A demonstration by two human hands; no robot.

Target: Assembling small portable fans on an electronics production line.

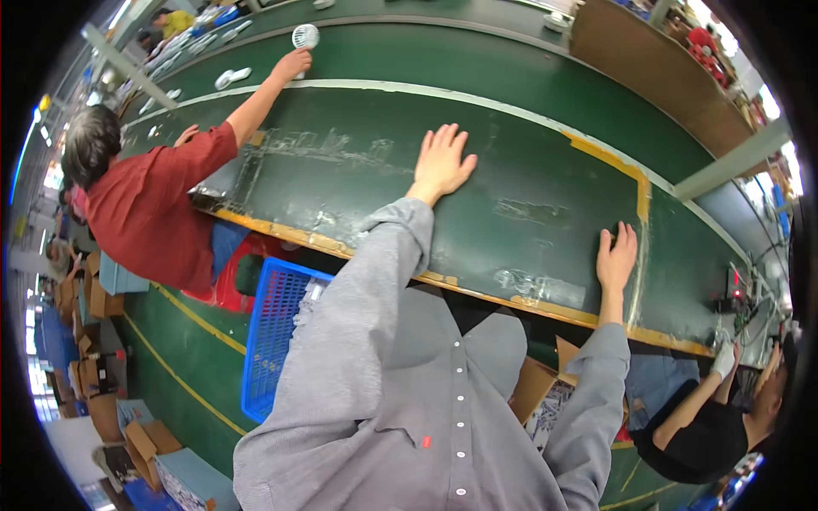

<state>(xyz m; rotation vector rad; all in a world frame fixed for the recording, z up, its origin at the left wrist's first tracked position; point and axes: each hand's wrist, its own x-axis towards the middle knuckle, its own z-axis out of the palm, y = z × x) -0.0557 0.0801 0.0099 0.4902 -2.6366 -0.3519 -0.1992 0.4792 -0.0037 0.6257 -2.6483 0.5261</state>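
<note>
My left hand (441, 162) rests palm down on the dark green workbench (358, 196), fingers stretched and nothing in them. Close to the bench's right part, by a strip of yellow tape (641, 192), lies my right hand (617, 262), flat with its fingers extended and also holding nothing. To the left, a co-worker in a red shirt reaches over the belt with a small white handheld fan (305, 37) in one hand.
White fans (233, 77) lie on the green conveyor belt (443, 55) beyond the bench. A blue plastic basket (271, 341) and an open cardboard box (535, 387) stand beside me. At right, another person wearing a white glove (724, 360) sits near a device with a red light (736, 285).
</note>
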